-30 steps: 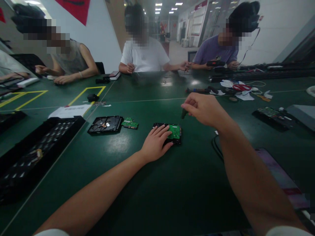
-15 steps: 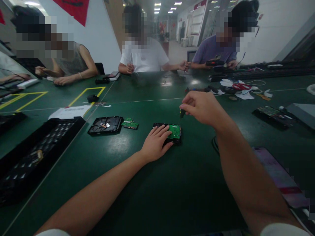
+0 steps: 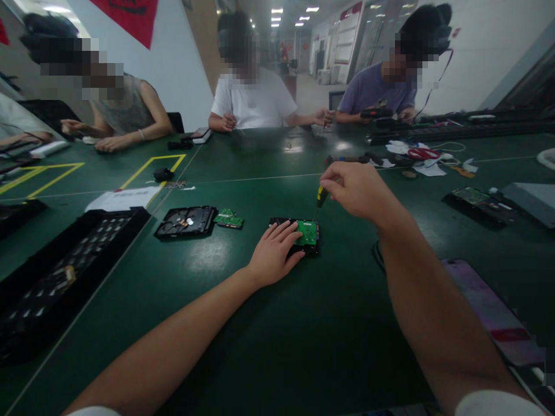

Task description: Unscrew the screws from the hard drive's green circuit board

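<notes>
My left hand (image 3: 277, 251) lies with fingers stretched across a hard drive (image 3: 315, 247), over its left part. The drive's green circuit board (image 3: 307, 232) faces up and shows to the right of my fingers. In my right hand (image 3: 351, 188) is a yellow and black screwdriver (image 3: 321, 196), pinched by the handle. Its thin shaft points down to the board's upper right corner; whether the tip sits in a screw is too small to tell. Left of my hand lie another hard drive (image 3: 186, 222) and a loose green circuit board (image 3: 229, 218).
A long black tray (image 3: 125, 216) with small parts stands at the left, a paper sheet (image 3: 124, 198) behind it. At the right are a phone-like screen (image 3: 485, 300), another drive (image 3: 477, 205) and a grey box (image 3: 533, 202). Several people sit across the green table (image 3: 260, 346).
The screwdriver's handle has turned a little, so more of its yellow shows, and my right fingers have shifted slightly on it. My left hand and the drive have stayed put.
</notes>
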A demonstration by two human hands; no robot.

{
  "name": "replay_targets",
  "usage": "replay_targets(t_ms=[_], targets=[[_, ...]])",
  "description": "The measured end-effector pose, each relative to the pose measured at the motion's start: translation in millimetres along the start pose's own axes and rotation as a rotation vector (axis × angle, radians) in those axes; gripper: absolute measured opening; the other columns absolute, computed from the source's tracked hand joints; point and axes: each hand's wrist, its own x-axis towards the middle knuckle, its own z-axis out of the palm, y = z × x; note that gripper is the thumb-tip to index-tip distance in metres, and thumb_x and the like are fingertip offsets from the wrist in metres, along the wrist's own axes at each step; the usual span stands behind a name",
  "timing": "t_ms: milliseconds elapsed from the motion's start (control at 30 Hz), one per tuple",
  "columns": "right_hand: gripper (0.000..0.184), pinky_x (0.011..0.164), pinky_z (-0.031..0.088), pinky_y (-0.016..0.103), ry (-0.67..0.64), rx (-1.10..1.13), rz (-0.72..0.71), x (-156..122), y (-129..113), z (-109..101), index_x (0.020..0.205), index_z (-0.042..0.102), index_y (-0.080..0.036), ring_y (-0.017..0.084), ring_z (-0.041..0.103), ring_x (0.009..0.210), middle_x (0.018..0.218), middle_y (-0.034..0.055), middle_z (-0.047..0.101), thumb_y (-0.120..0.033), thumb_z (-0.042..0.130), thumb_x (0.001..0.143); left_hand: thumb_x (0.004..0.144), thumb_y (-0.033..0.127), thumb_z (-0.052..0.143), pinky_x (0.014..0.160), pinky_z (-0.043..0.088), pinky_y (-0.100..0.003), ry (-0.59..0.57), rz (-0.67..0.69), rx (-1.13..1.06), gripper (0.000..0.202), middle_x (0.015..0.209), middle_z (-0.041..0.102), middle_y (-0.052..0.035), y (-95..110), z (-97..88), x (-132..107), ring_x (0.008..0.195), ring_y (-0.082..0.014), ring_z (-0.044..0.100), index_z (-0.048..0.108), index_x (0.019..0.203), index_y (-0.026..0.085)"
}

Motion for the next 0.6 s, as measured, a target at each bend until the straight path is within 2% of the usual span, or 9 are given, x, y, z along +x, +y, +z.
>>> replay_targets(t_ms=[267, 400, 600], targets=[[0.019, 0.082, 0.051, 0.034, 0.008, 0.045, -0.044, 0.7, 1.2, 3.3, 0.1, 0.08, -0.017, 0.024, 0.073, 0.086, 0.094, 0.0087, 0.08, -0.022, 0.061, 0.097, 0.106, 0.051, 0.054, 0.132, 0.027, -0.055, -0.002, -0.001, 0.005, 0.05, 0.165, 0.049, -0.0092, -0.1, 1.0, 0.4, 0.159, -0.0296, 0.037, 0.057, 0.147, 0.022], [0.019, 0.082, 0.052, 0.035, -0.02, 0.065, -0.088, 0.4, 2.8, 2.1, 0.101, 0.081, -0.019, 0.023, 0.074, 0.082, 0.09, 0.0069, 0.08, -0.02, 0.063, 0.096, 0.106, 0.05, 0.055, 0.131, 0.028, -0.055, 0.006, 0.002, 0.002, 0.049, 0.165, 0.049, -0.0087, -0.2, 1.5, 0.6, 0.159, -0.0295, 0.037, 0.057, 0.147, 0.023], [0.021, 0.079, 0.053, 0.034, -0.07, 0.126, -0.075, -0.3, 3.8, 0.8, 0.107, 0.081, -0.02, 0.021, 0.074, 0.074, 0.09, 0.0049, 0.08, -0.019, 0.064, 0.095, 0.105, 0.05, 0.055, 0.131, 0.028, -0.055, 0.011, 0.007, 0.003, 0.05, 0.165, 0.049, -0.0089, -1.6, 2.5, -0.1, 0.159, -0.0295, 0.037, 0.057, 0.148, 0.023]])
